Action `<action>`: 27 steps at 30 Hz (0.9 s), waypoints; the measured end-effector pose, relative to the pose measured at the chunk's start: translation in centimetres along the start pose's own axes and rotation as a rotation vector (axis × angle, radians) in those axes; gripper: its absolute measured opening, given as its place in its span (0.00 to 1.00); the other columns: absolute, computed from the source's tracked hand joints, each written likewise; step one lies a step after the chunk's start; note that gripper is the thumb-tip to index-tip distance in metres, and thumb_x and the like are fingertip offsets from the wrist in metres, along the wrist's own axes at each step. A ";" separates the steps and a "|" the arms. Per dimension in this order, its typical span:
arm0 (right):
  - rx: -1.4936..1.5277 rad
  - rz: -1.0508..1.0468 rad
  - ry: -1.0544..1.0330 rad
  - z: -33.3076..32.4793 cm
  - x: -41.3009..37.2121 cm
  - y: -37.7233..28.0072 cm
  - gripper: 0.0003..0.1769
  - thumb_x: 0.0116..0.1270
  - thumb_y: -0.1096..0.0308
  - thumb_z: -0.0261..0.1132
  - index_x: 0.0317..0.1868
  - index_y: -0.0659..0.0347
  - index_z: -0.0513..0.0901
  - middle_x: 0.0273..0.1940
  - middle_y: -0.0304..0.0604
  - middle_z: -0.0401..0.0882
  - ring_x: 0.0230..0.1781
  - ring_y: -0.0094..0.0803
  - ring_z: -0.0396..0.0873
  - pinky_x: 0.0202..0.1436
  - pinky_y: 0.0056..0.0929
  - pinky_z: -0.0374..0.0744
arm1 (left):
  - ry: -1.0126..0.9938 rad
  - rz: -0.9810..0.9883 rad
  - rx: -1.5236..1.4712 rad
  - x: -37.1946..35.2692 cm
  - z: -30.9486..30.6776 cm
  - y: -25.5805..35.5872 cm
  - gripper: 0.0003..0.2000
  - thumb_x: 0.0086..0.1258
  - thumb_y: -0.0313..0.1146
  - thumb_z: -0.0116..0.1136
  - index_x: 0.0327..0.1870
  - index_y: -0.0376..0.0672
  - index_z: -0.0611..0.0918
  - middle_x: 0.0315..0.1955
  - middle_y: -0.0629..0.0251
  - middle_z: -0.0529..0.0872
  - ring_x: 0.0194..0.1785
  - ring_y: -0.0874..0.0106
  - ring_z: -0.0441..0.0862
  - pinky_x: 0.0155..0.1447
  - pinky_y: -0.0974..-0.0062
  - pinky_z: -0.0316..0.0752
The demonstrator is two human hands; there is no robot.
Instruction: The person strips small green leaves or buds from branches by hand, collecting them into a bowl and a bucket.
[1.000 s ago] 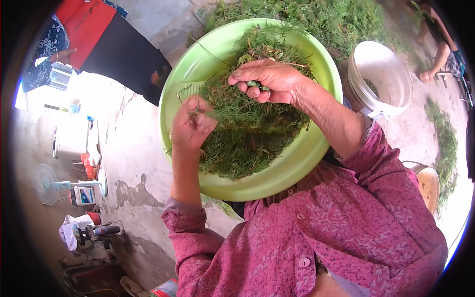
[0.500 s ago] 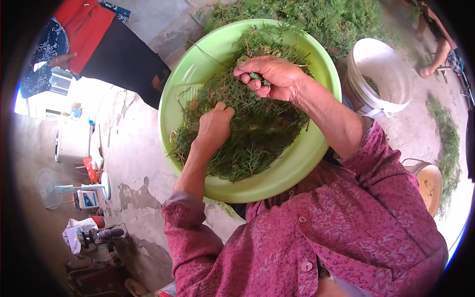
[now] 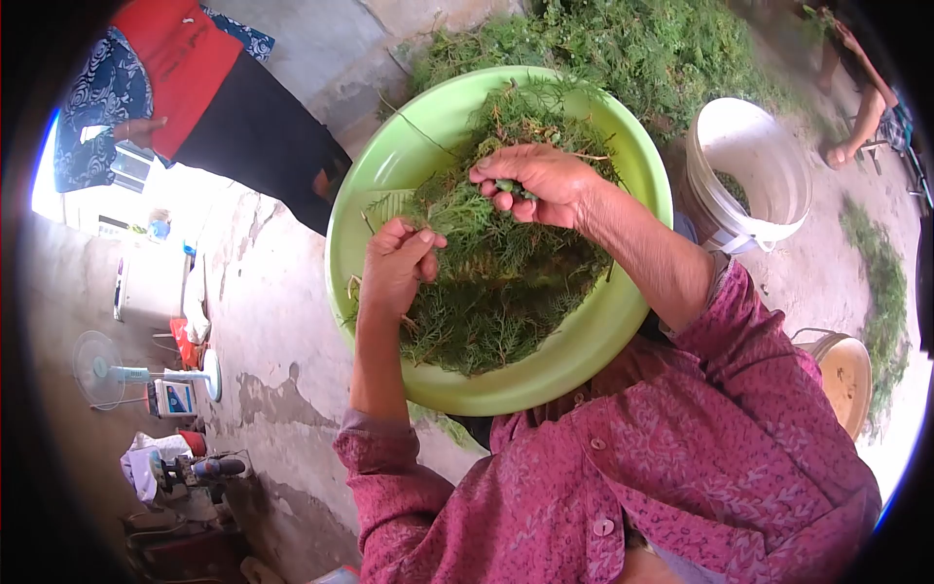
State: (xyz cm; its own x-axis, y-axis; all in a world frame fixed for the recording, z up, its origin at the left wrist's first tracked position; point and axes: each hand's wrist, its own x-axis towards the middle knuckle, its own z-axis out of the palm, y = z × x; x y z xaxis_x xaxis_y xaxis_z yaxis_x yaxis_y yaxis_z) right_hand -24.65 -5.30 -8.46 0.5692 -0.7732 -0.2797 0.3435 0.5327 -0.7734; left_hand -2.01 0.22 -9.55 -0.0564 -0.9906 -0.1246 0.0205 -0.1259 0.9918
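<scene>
A green clump [image 3: 516, 190] is gripped in the curled right hand [image 3: 545, 183], over the 1 o'clock side of the basin [image 3: 525, 387]; its long axis runs 10 to 4 o'clock; dark, compact appearance noted; the left hand [image 3: 397, 261], pinched, contents unclear, has been shifted toward 9 o'clock since the preceding frame.

Over the light-green basin [image 3: 545, 380], the left hand [image 3: 395, 265] has its fingers bent at nine o'clock, and the right hand [image 3: 547, 183] holds small green pieces [image 3: 516, 190] at one o'clock. Leafy sprigs [image 3: 486, 336] lie inside. Beyond the rim, a white bucket [image 3: 773, 161] stands toward three o'clock, another person [image 3: 195, 73] at ten.
</scene>
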 end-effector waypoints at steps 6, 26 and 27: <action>-0.001 0.022 0.013 0.4 0.4 0.3 0.08 0.59 0.67 0.65 0.36 0.60 0.77 0.27 0.36 0.76 0.18 0.17 0.71 0.13 0.12 0.62 | -0.226 0.046 -0.572 -0.1 1.6 1.9 0.03 0.67 0.27 0.50 0.36 0.42 0.77 0.27 0.63 0.80 0.15 0.81 0.64 0.23 0.79 0.61; -0.123 -0.158 -0.295 2.3 -0.7 1.6 0.08 0.58 0.68 0.66 0.33 0.62 0.77 0.24 0.35 0.75 0.17 0.16 0.68 0.14 0.13 0.60 | -0.063 -0.082 -0.616 2.0 2.0 -1.3 0.05 0.68 0.28 0.46 0.32 0.41 0.74 0.21 0.70 0.76 0.15 0.81 0.62 0.22 0.80 0.58; -0.062 -0.096 -0.305 2.6 -1.0 1.4 0.08 0.58 0.68 0.65 0.34 0.62 0.76 0.25 0.37 0.76 0.18 0.17 0.68 0.15 0.13 0.61 | -0.061 -0.075 -0.615 2.0 1.8 -0.9 0.05 0.68 0.28 0.46 0.32 0.41 0.74 0.21 0.70 0.76 0.15 0.81 0.62 0.22 0.80 0.58</action>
State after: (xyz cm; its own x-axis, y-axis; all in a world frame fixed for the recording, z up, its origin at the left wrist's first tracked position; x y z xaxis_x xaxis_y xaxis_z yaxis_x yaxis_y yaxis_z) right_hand -22.83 -2.92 -7.77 0.7369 -0.6754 -0.0274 0.3663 0.4330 -0.8236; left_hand -3.95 -1.57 -10.63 -0.1363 -0.9753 -0.1736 0.5848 -0.2206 0.7806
